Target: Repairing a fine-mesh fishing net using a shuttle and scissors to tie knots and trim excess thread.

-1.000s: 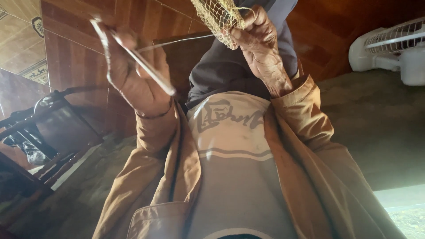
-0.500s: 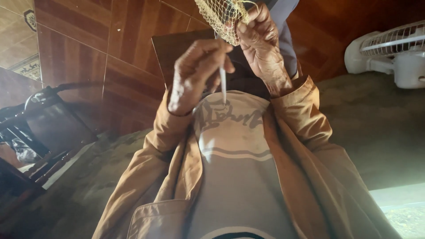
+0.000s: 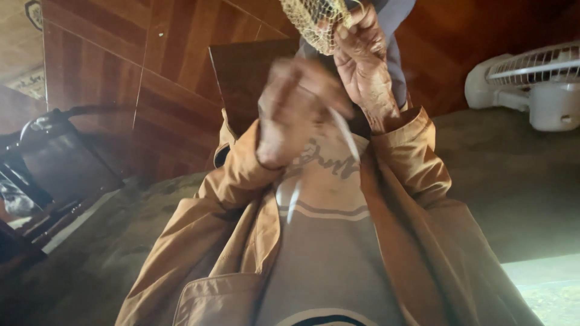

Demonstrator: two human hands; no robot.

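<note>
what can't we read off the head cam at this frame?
- Net: cut off by the top edge; its full extent is unseen.
- Left hand: motion-blurred, so its finger positions are unclear.
- Thin pale tool: blurred; cannot tell its kind or whether thread runs from it.
- Right hand: fingers are in the mesh, and the exact grip is hidden by the netting.
- White fan: clipped by the right edge.

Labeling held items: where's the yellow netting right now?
In the head view the yellow netting is at top centre, bunched in the grip of the right hand, just above the blurred left hand and left of the white fan.
</note>
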